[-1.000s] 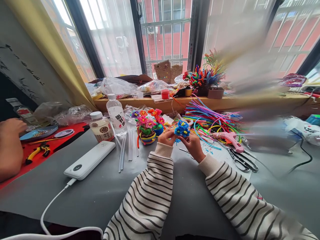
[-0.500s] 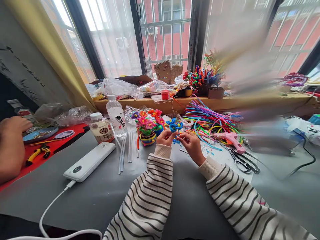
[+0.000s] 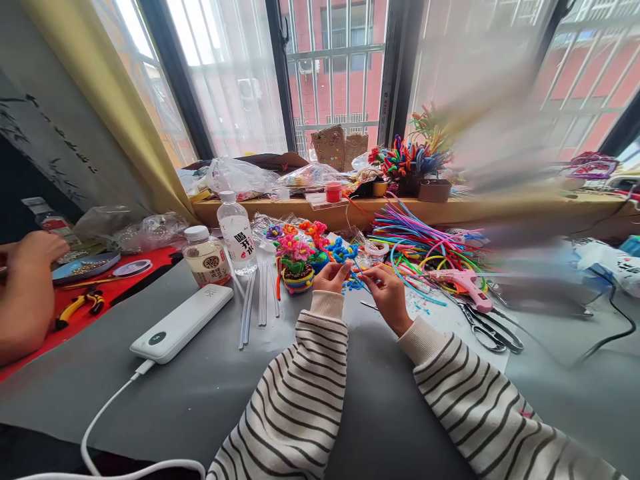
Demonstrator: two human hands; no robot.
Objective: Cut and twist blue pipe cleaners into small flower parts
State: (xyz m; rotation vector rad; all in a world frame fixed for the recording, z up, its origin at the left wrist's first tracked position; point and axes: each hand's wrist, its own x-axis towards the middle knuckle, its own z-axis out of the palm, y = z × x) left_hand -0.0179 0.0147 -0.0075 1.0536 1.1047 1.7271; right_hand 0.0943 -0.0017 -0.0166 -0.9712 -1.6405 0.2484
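Observation:
Both of my hands are together over the middle of the table. My left hand [image 3: 330, 279] is closed on a blue pipe-cleaner flower [image 3: 343, 251], whose looped petals rise above my fingers. A thin blue stem runs down to the right from it, and my right hand [image 3: 386, 293] pinches this stem between thumb and fingertips. Just left of my left hand stands a small striped pot [image 3: 298, 283] with pink pipe-cleaner flowers [image 3: 295, 248]. Blue fuzz scraps lie on the table behind my fingers.
Pink glue gun [image 3: 465, 285], black scissors [image 3: 490, 331] and a pipe-cleaner pile [image 3: 425, 230] lie to the right. At left are clear sticks [image 3: 263, 297], two bottles, a white power bank [image 3: 183, 325] with its cable, pliers [image 3: 80, 307] and another person's arm [image 3: 27, 293].
The blue flower has tipped over to the left, and its stem now slants between my hands. The whole view has shifted slightly. Another person's hand at far left has moved a little.

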